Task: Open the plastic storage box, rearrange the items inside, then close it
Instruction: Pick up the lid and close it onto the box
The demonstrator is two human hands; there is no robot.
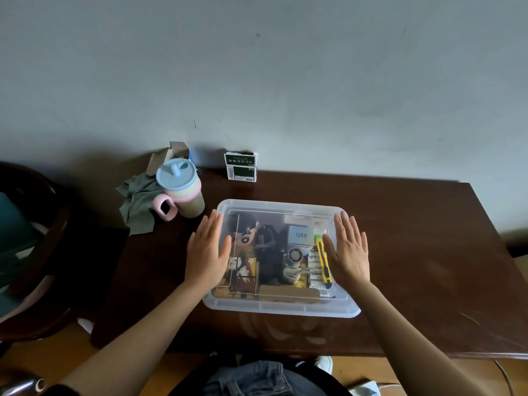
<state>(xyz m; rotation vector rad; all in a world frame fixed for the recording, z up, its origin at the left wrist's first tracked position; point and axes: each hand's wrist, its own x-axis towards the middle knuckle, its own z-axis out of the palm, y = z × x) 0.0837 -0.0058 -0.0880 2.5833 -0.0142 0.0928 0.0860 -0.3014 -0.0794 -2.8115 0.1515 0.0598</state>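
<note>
A clear plastic storage box (pixel 281 308) sits on the dark wooden table with its translucent lid (pixel 280 207) on. Through the lid I see a cartoon doll (pixel 245 232), a small box marked Q88 (pixel 300 235), a yellow utility knife (pixel 324 262), a small white fan (pixel 294 257) and dark items in the middle. My left hand (pixel 208 252) lies flat, fingers apart, over the lid's left edge. My right hand (pixel 350 248) lies flat the same way over the right edge. Neither hand holds anything.
A cup with a blue lid and pink handle (pixel 181 191) stands left of the box, beside a grey-green cloth (pixel 137 202) and a torn carton (pixel 171 154). A green and white pack (pixel 240 166) stands against the wall. A dark chair (pixel 31 241) is at the left.
</note>
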